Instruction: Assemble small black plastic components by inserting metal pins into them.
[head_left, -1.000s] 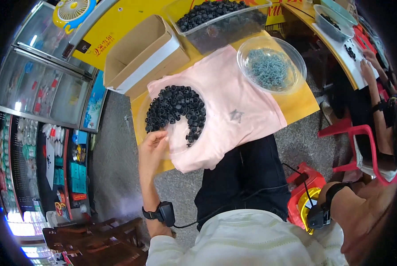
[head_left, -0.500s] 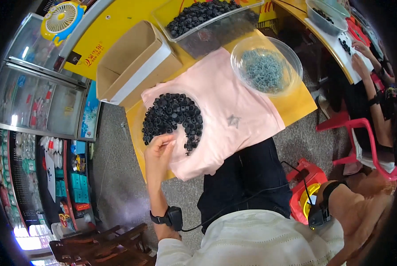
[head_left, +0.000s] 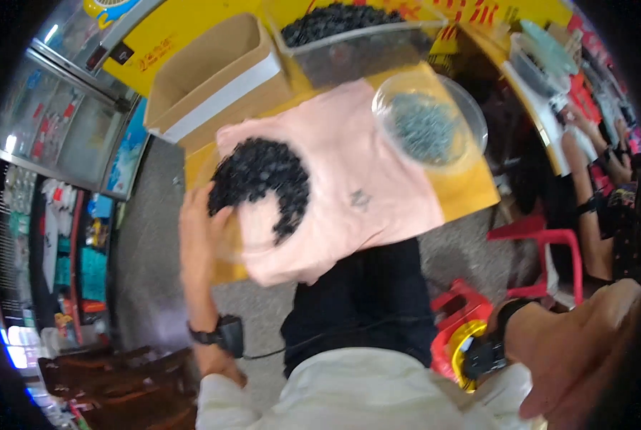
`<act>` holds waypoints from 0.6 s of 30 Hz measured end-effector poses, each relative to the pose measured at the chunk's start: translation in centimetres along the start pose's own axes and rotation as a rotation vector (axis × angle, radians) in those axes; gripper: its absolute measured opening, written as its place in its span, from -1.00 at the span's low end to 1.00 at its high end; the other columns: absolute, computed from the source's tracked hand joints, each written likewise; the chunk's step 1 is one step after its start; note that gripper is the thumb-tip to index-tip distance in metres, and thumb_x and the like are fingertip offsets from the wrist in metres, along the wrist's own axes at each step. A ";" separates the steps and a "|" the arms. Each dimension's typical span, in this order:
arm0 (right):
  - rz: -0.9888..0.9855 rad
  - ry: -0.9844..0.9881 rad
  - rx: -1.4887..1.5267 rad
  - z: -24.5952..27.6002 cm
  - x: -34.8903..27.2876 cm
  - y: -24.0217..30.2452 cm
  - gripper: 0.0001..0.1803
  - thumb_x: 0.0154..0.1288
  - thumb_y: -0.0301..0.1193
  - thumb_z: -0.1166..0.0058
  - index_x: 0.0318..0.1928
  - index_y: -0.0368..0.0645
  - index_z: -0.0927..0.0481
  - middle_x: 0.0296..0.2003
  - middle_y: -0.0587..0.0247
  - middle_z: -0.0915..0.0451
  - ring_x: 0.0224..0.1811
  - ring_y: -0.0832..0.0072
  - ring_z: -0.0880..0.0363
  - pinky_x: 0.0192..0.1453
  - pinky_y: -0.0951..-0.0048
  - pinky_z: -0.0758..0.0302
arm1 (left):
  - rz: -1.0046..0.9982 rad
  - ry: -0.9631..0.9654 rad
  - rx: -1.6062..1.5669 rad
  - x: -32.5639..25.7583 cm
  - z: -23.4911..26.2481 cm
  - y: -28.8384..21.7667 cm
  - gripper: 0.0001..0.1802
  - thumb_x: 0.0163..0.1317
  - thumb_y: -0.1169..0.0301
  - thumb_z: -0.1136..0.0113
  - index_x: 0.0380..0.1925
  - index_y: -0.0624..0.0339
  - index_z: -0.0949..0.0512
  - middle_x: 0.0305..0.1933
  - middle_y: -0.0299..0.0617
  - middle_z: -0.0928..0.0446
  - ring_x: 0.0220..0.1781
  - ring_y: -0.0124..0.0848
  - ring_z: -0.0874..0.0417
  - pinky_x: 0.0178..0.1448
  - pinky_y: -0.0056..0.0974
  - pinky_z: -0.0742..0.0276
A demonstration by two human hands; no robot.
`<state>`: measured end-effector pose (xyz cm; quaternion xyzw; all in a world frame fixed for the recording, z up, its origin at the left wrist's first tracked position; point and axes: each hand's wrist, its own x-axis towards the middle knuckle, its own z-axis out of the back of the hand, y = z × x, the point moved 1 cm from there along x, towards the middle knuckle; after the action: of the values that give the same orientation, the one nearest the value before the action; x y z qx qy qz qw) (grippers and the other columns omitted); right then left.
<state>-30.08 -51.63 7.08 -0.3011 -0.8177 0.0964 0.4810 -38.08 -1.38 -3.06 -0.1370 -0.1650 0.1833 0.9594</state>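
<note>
Small black ring-shaped plastic parts lie heaped in a crescent on a clear round tray, with the pink cloth under it. My left hand is at the left edge of this heap, thumb and fingers apart, nothing visible in it. Whether it touches the tray's rim I cannot tell. My right hand is raised at the lower right, away from the table, close to the camera and smeared by motion. On the right side of the table stands a clear round bowl of small grey metal pieces, apparently screws.
An open cardboard box and a clear bin full of black parts stand along the far side of the yellow table. A red plastic stool is at the right, where another person's arms reach over a second table.
My left hand has drawn leftward from the crescent's inner gap to its outer left edge, its fingers spreading from a pinch. My right hand has shifted at the lower right. The whole view has shifted.
</note>
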 end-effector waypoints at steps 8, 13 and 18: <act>0.088 -0.014 -0.083 0.8 0.8 -1.9 -0.80 0.18 -0.43 -0.21 -0.57 -0.19 -0.57 -0.56 0.22 -0.62 -0.52 0.38 -0.63 -0.49 0.58 -0.53 | -0.057 0.257 0.043 1.6 -0.9 4.2 -0.19 -0.13 0.53 -0.36 0.23 0.28 -0.29 0.13 0.16 -0.37 0.14 0.02 -0.43 0.24 -0.13 -0.35; 0.153 0.137 -0.075 3.8 1.9 -2.5 -0.80 0.19 -0.44 -0.20 -0.56 -0.19 -0.57 -0.56 0.22 -0.61 -0.52 0.38 -0.63 -0.49 0.58 -0.53 | 0.101 0.300 -0.169 2.5 -1.7 2.8 -0.19 -0.16 0.55 -0.35 0.23 0.17 -0.33 0.01 0.01 -0.42 -0.13 -0.21 -0.50 0.00 -0.22 -0.45; 0.185 0.165 -0.070 2.4 1.7 -2.7 -0.80 0.19 -0.44 -0.19 -0.56 -0.20 -0.57 -0.56 0.21 -0.61 -0.52 0.37 -0.63 -0.49 0.57 -0.53 | 0.088 0.289 -0.156 3.7 -2.6 -0.8 -0.24 -0.14 0.56 -0.32 0.19 0.15 -0.37 0.01 -0.05 -0.42 -0.21 -0.28 -0.46 -0.07 -0.24 -0.47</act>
<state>-33.75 -52.48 8.26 -0.3987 -0.7469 0.0866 0.5251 -33.67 -1.13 -4.19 -0.2429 -0.0330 0.1902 0.9507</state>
